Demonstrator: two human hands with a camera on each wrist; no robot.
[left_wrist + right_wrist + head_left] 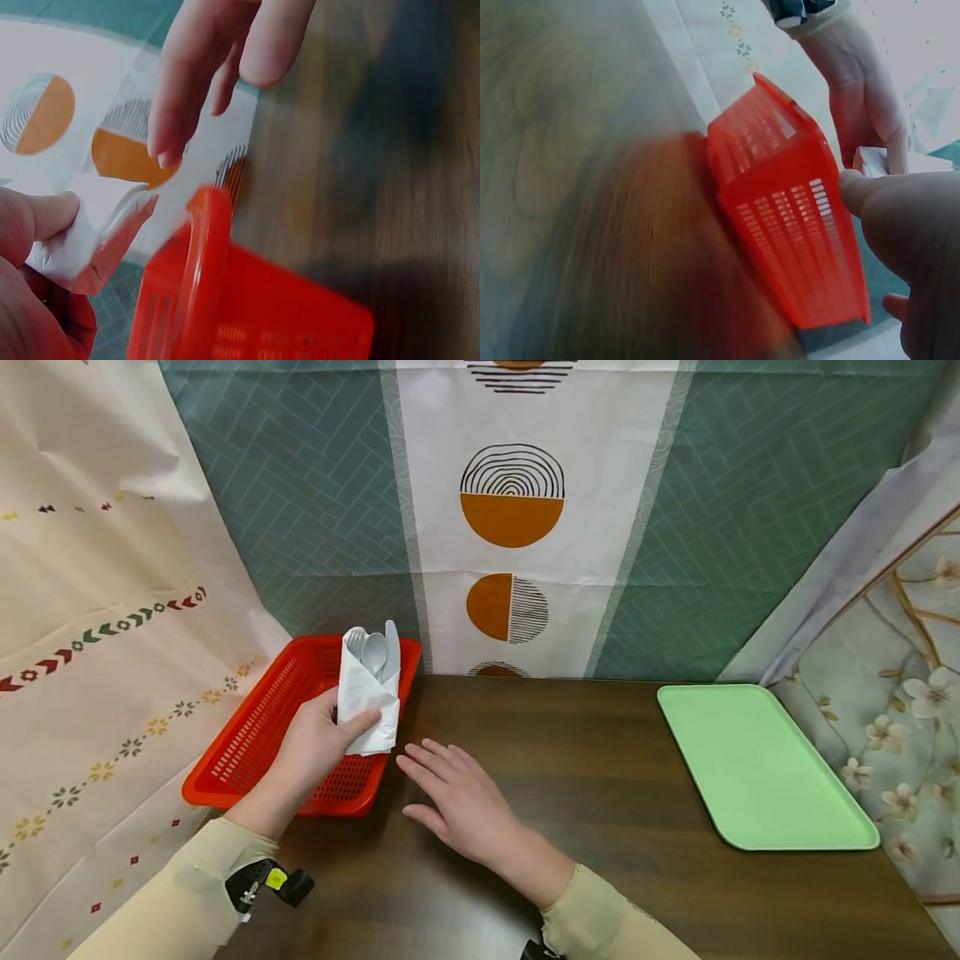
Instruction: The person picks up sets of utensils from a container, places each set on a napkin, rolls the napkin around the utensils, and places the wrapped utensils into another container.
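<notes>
My left hand (pixel 311 739) grips a folded white napkin (pixel 367 714) above the red plastic basket (pixel 348 806), thumb across its front. Out of the napkin's top stick a fork (pixel 356 642), a spoon (pixel 373 652) and a knife (pixel 392 647), all pale. In the left wrist view the napkin's lower end (pixel 97 240) shows under the thumb. To the right of the basket, my right hand (pixel 468 802) hovers with its fingers extended, apart from the napkin and holding nothing. The right wrist view shows the basket's slotted side (pixel 795 232) beyond the right hand.
A light green tray (pixel 765 768) lies at the right of the brown wooden table (pixel 585 760). Patterned cloths hang behind the table and along both sides. The basket stands against the back and left cloths.
</notes>
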